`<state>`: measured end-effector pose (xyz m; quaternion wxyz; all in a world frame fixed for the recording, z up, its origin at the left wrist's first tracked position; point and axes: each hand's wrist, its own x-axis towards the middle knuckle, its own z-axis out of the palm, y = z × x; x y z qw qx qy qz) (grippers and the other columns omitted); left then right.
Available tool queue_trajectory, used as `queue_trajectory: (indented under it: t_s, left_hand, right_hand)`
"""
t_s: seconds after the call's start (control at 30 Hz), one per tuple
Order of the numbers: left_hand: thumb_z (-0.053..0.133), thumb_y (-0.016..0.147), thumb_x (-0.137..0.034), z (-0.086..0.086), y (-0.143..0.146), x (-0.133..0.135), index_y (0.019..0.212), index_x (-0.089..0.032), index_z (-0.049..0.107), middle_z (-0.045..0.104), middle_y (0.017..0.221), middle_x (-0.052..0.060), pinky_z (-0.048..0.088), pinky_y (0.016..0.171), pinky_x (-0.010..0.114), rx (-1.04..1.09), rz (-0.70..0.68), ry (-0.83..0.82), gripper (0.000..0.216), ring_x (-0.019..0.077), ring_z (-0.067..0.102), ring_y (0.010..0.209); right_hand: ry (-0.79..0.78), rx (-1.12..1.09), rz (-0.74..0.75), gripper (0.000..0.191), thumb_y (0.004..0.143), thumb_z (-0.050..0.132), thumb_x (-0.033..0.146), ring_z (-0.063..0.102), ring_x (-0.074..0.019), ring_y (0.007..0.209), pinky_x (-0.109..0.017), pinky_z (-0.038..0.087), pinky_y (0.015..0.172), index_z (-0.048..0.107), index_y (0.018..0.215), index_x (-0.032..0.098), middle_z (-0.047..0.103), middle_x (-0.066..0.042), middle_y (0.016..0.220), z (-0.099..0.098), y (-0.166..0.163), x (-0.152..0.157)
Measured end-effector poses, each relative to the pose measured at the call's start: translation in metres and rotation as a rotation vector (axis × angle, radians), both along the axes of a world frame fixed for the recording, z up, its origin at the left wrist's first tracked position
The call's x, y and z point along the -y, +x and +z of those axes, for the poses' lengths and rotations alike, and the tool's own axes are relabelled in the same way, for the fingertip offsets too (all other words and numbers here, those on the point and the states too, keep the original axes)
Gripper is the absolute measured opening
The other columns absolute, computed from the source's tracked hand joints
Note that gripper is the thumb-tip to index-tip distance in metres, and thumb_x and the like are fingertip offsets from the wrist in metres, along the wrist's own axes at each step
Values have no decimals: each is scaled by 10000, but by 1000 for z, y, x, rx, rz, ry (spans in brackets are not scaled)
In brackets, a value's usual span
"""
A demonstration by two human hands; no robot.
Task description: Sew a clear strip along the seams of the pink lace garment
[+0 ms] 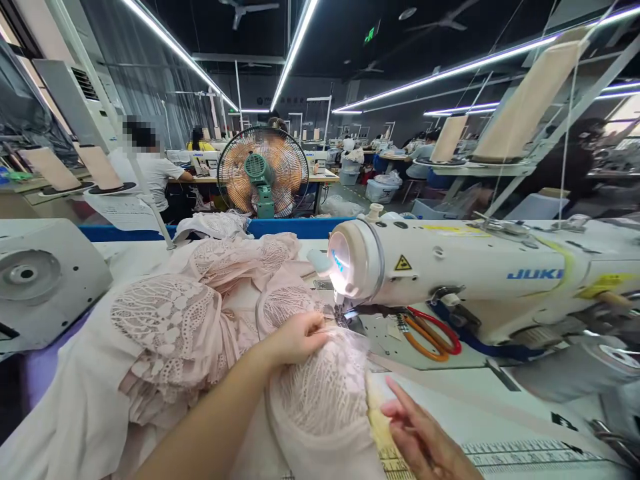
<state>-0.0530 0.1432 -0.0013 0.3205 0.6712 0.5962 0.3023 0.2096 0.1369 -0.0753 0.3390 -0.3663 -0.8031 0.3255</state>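
A pale pink lace bra (325, 393) lies under the head of a white sewing machine (450, 260), one moulded cup facing me. My left hand (296, 339) pinches the bra's fabric just in front of the lit needle area, thumb and fingers closed on it. To the right of the cup, my right hand (417, 430) is open, its index finger stretched out and the others loosely bent, holding nothing. A narrow pale elastic band (480, 393) runs from near the needle toward the lower right, passing above this hand.
More pink lace bras (170, 320) are heaped at the left. Orange-and-red-handled scissors (433, 337) lie beneath the machine arm. A printed measuring tape (520, 453) crosses the table's front right. Beyond the table stand a large fan (263, 173) and a seated co-worker (145, 167).
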Motion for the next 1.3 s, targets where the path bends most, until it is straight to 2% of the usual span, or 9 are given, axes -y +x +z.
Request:
queue_trajectory:
  t_s: [0.07, 0.13, 0.27, 0.43, 0.53, 0.67, 0.9, 1.1, 1.3]
  left_hand:
    - [462, 791, -228, -2, -3, -3, 646, -204, 297, 313, 614, -63, 302, 543, 213, -47, 30, 9, 221, 98, 339, 586]
    - [448, 767, -181, -5, -4, -5, 648, -208, 281, 304, 613, -61, 303, 546, 214, -118, 74, 19, 207, 103, 344, 591]
    - [440, 695, -73, -7, -3, -3, 681, -198, 355, 391, 666, -34, 343, 595, 225, -323, 156, 21, 152, 131, 432, 661]
    - [541, 628, -57, -2, 11, 9, 1020, -216, 568, 570, 918, 65, 418, 628, 285, -580, 68, -61, 423, 228, 578, 771]
    - [605, 625, -100, 3, 25, 11, 1218, -234, 529, 596, 1008, 130, 458, 600, 318, -750, 9, -145, 613, 285, 626, 774]
    - [589, 688, -170, 6, 35, 6, 1360, -194, 417, 605, 1070, 176, 486, 606, 330, -894, -12, -204, 694, 297, 646, 809]
    - [509, 772, -212, 6, 35, -3, 1399, -168, 376, 623, 1083, 186, 494, 659, 378, -842, -19, -211, 643, 317, 641, 871]
    - [493, 798, -250, 8, 40, -6, 1376, -117, 419, 668, 1010, 187, 505, 665, 395, -827, -26, -226, 597, 329, 647, 864]
    - [323, 894, -299, 9, 44, -14, 1288, -83, 512, 676, 966, 194, 510, 647, 426, -820, 12, -178, 488, 338, 654, 844]
  right_hand:
    - [3, -21, 118, 422, 932, 420, 433, 646, -162, 766, -232, 537, 685, 485, 1327, 300, 672, -22, 899, 7, -22, 9]
    - [4, 24, 205, 342, 934, 403, 417, 634, -174, 771, -253, 524, 700, 633, 1134, 261, 666, -37, 858, 17, -40, 10]
    - [-3, 210, 156, 340, 927, 385, 352, 631, -192, 717, -288, 504, 640, 667, 796, 215, 668, -45, 753, 27, -53, -6]
    - [37, 361, 121, 354, 880, 367, 259, 661, -237, 927, -378, 527, 802, 684, 1027, 203, 715, -84, 1022, 26, -44, -26]
    - [60, 422, 143, 418, 869, 355, 234, 658, -243, 985, -387, 534, 833, 647, 1167, 203, 696, -92, 1110, 26, -39, -30]
    - [105, 448, 140, 429, 893, 330, 282, 684, -253, 893, -365, 566, 723, 653, 1161, 195, 726, -105, 990, 28, -39, -34]
    - [125, 491, 174, 472, 902, 271, 297, 685, -255, 817, -353, 559, 666, 648, 1158, 174, 716, -115, 878, 27, -37, -38]
    - [136, 513, 245, 491, 918, 240, 294, 669, -258, 764, -377, 552, 650, 625, 1184, 141, 687, -121, 825, 24, -31, -40]
    - [116, 480, 249, 461, 932, 262, 303, 660, -251, 788, -361, 540, 651, 597, 1223, 178, 692, -110, 879, 20, -30, -52]
